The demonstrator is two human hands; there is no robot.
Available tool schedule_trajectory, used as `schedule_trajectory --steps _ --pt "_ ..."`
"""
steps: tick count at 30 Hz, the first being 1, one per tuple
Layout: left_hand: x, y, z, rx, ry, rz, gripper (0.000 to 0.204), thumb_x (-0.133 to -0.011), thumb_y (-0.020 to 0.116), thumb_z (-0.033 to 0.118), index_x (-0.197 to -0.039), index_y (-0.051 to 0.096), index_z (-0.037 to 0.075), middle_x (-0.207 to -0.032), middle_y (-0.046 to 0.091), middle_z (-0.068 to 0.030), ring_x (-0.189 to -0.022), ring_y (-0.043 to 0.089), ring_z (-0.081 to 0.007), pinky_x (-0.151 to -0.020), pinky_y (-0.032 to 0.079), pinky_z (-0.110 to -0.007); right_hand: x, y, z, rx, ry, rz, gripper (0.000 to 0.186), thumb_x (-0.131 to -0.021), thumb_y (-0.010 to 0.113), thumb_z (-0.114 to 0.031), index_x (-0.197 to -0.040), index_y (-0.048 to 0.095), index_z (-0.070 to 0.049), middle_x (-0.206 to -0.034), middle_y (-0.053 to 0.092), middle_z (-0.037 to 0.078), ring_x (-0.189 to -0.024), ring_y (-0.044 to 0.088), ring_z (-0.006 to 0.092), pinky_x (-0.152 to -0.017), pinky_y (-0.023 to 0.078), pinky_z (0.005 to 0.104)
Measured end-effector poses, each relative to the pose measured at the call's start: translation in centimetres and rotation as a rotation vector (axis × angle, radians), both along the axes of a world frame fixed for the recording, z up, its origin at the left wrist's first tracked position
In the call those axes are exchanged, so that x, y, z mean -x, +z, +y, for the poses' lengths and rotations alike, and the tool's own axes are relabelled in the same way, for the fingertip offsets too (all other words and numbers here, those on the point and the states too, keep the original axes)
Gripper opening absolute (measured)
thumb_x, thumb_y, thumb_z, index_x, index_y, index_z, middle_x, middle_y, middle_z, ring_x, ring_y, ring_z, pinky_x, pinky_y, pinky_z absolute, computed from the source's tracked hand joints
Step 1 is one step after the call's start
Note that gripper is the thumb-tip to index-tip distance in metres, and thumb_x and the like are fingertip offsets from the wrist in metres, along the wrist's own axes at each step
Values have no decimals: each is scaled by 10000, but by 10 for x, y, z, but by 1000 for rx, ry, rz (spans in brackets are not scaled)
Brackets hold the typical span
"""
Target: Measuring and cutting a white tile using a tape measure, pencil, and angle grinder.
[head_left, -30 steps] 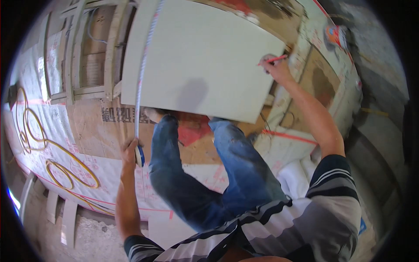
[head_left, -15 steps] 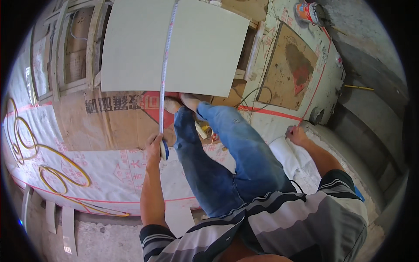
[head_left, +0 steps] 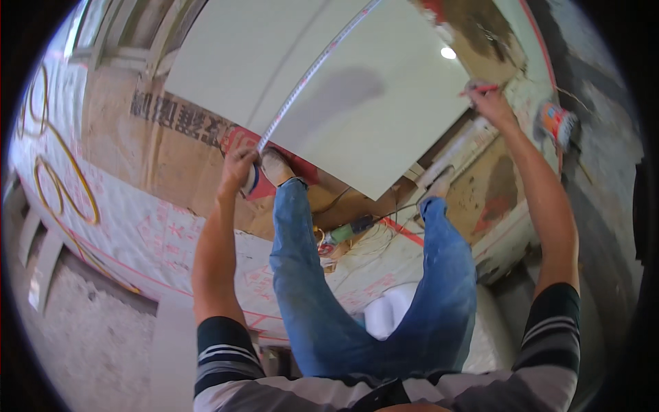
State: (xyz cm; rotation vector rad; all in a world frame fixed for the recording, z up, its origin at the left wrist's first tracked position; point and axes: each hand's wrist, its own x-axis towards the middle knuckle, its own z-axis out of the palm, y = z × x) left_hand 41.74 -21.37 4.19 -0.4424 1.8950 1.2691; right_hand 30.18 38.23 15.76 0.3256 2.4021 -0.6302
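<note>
My left hand (head_left: 238,168) is closed around the case of a tape measure (head_left: 252,181) at the near edge of a large pale tile (head_left: 391,130). The tape's white blade (head_left: 302,81) runs out from it, slanting up and right across the tile past the far edge of view. Over the tile's right edge, my right hand (head_left: 489,103) pinches a slim red pencil (head_left: 486,88), held roughly level. Whether its tip touches the tile I cannot tell. The tile rests on a wooden frame and cardboard.
A green power tool (head_left: 349,229) with a cord lies between my feet. Printed cardboard (head_left: 154,151) and white sheeting (head_left: 178,233) cover the floor. A yellow hose (head_left: 62,185) coils at left, and an orange-and-white bucket (head_left: 557,125) stands at right. Wooden slats (head_left: 130,34) show at far left.
My right hand has moved from low at my right side up to the tile's right edge, the red pencil now visible. My right foot has stepped rightward. My left hand keeps the tape measure.
</note>
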Motion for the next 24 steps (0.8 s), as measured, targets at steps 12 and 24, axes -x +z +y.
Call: schedule_trajectory --steps 12,24 --pt "42 -23 -6 143 61 -46 169 -841 611 178 -856 682 26 -731 634 -14 -621 553 -88 -570 442 -233 -13 -104 -24 425 -198 -56 190 -900 581 -226 -990 610 -61 -702 483 -44 -606 427 35 -538 349 188" --pt "48 -53 -30 104 69 -66 201 -843 588 174 -783 661 -5 -712 631 -52 -633 569 -118 -602 460 -250 89 -99 -49 361 -355 41 189 -888 600 -226 -1010 624 -85 -766 527 -49 -672 493 27 -635 429 188"
